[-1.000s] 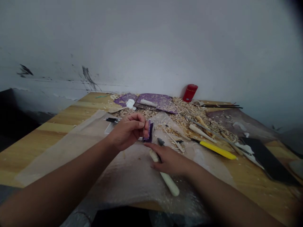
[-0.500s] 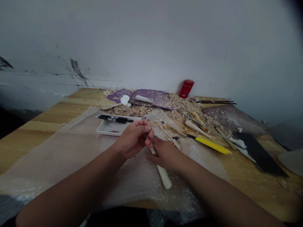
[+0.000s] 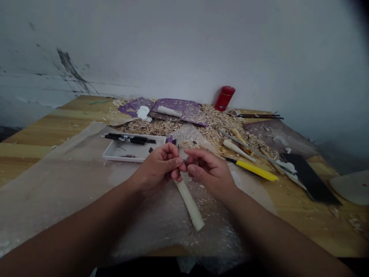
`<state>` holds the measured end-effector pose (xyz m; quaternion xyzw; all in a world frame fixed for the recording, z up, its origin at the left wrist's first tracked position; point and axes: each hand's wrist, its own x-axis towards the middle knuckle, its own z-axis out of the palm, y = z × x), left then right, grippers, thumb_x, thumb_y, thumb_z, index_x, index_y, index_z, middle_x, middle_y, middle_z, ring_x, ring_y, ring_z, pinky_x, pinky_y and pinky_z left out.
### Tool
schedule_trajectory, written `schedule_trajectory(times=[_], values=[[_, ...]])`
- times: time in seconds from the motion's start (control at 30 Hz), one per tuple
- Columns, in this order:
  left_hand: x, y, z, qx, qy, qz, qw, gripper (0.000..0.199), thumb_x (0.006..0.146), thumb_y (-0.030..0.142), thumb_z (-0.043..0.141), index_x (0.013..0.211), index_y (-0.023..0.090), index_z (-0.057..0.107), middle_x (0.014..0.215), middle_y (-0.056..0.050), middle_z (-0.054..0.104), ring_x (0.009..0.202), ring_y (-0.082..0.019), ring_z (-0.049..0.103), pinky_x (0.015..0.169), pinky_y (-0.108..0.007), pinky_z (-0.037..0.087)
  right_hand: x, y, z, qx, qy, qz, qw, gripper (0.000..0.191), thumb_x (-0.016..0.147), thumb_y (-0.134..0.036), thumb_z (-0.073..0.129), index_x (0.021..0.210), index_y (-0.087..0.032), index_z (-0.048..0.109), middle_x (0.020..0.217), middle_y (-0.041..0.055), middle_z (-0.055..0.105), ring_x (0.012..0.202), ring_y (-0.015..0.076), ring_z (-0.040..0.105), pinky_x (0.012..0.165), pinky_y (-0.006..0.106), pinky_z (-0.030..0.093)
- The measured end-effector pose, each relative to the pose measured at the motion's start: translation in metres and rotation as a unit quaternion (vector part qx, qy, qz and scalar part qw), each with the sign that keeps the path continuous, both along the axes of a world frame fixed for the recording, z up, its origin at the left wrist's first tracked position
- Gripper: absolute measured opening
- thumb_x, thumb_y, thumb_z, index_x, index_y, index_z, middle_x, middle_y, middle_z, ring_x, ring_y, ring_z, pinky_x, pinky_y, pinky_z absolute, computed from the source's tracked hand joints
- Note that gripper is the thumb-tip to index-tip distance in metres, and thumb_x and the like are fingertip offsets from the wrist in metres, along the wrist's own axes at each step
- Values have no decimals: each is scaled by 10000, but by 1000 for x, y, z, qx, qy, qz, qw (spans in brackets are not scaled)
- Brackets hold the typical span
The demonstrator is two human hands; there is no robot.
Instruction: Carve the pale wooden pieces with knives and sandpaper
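My left hand is closed in a pinch, thumb against forefinger. Whatever is between those fingertips is too small to make out. My right hand is just to its right, thumb and forefinger apart, its tips close to the left fingertips. Below both hands a pale carved wooden stick lies on the plastic sheet, its far end hidden behind the left hand. Beyond the left hand is a shallow white tray with black pens across it and small bits inside.
Wood shavings heap at the back around purple sheets. A red canister leans by the wall. To the right lie a yellow-handled knife, a pale tapered wooden piece, a thin metal strip and a black slab.
My right hand has come off the wooden stick and opened beside the left fingertips. The stick now lies on the sheet. The head view has shifted slightly.
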<state>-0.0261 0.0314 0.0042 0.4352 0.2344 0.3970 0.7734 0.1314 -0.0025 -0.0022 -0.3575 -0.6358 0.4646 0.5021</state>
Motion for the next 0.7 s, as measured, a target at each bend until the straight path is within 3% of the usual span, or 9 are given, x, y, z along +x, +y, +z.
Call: schedule_trajectory(times=[0.1, 0.23, 0.43, 0.7], values=[[1, -2, -2, 1, 15, -16, 1000, 154, 723, 152, 582, 741, 159, 430, 564, 22, 619, 367, -42, 486, 425, -175, 447, -2, 1, 0, -23, 9, -1, 1000, 156, 758, -237, 558, 913, -219, 556, 758, 0, 588, 691, 113, 557, 606, 260, 438], [2, -7, 2, -11, 41, -10, 999, 115, 758, 211, 542, 740, 161, 440, 561, 31, 610, 368, -41, 470, 454, -198, 454, 2, 3, 1, -8, -39, -50, 998, 41, 742, -228, 573, 750, -190, 561, 685, -17, 546, 609, 90, 514, 561, 238, 415], [-2, -6, 4, 27, 108, 24, 993, 166, 806, 289, 457, 742, 148, 518, 513, 12, 585, 424, -79, 518, 408, -169, 382, 9, 5, 1, -1, -20, -74, 997, 29, 751, -215, 557, 744, -195, 538, 629, -39, 514, 556, 81, 479, 520, 225, 391], [-2, -9, 2, 71, 138, 20, 988, 151, 778, 256, 500, 692, 139, 542, 507, 11, 581, 444, -72, 513, 440, -175, 404, 8, 5, 3, 15, -37, -88, 995, 46, 751, -234, 557, 748, -190, 542, 620, -38, 518, 560, 82, 482, 521, 222, 390]])
